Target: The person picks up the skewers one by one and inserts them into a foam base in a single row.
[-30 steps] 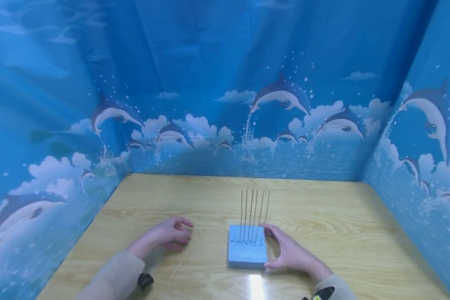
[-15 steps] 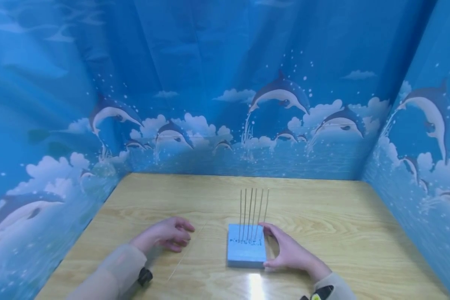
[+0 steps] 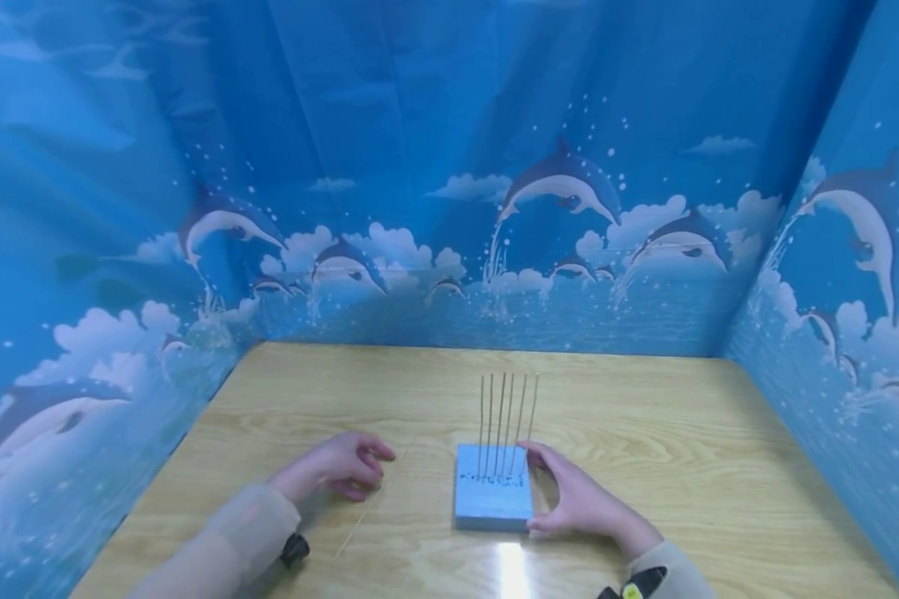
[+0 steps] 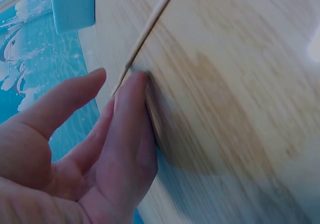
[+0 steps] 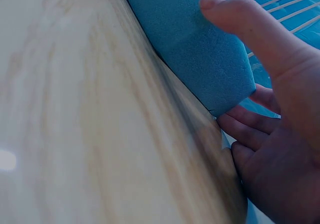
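A blue foam block (image 3: 493, 502) sits on the table with several thin wooden sticks (image 3: 500, 424) standing upright in it. My right hand (image 3: 588, 503) holds the block at its right side, thumb on the near corner and fingers at the far corner. In the right wrist view the thumb presses the block's (image 5: 195, 43) near face. One more thin stick (image 3: 365, 514) lies slantwise on the table, left of the block. My left hand (image 3: 339, 467) is beside it; in the left wrist view its fingertips are at the stick (image 4: 150, 26), thumb apart, nothing pinched.
The wooden table (image 3: 674, 433) has a light grain and a bright reflection in front of the block. Blue dolphin-print curtains (image 3: 419, 208) enclose its back and sides.
My left hand has moved slightly right, its fingers now nearer to the lying stick. The right hand stays on the block, and the block has not visibly moved.
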The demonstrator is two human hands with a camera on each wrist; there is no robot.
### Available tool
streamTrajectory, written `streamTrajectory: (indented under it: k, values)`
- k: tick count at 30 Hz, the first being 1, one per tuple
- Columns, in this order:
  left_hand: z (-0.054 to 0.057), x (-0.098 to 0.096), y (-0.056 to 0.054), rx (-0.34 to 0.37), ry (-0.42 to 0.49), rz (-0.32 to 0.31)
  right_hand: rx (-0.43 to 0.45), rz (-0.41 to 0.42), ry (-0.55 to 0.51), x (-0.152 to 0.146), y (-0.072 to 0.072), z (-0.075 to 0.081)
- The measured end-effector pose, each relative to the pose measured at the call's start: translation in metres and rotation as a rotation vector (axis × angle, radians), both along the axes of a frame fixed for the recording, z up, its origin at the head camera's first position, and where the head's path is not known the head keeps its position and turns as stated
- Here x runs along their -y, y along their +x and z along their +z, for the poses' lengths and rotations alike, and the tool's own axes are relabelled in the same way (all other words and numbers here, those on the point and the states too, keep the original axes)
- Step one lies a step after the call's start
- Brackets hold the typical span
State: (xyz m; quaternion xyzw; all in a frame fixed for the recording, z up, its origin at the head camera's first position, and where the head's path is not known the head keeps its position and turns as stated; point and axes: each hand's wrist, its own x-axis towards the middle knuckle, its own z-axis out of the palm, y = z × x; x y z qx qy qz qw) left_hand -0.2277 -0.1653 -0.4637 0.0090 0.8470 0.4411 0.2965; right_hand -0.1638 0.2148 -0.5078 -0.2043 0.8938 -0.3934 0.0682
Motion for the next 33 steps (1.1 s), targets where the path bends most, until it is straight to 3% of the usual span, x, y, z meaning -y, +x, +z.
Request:
streamTrajectory:
  k: [9, 16, 23, 33]
  values:
    - [-0.005, -0.006, 0.003, -0.053, -0.031, 0.046, 0.007, 0.001, -0.005, 0.000, 0.000, 0.001]
    - [-0.006, -0.011, 0.009, -0.092, 0.003, 0.036, -0.014, 0.002, -0.015, -0.001, -0.001, -0.002]
    - [-0.008, -0.016, 0.011, -0.166, -0.092, 0.011, -0.010, -0.003, -0.022, -0.001, -0.001, -0.004]
    - [-0.010, -0.017, 0.011, -0.203, -0.099, 0.012, -0.016, -0.009, -0.009, -0.001, -0.001, -0.005]
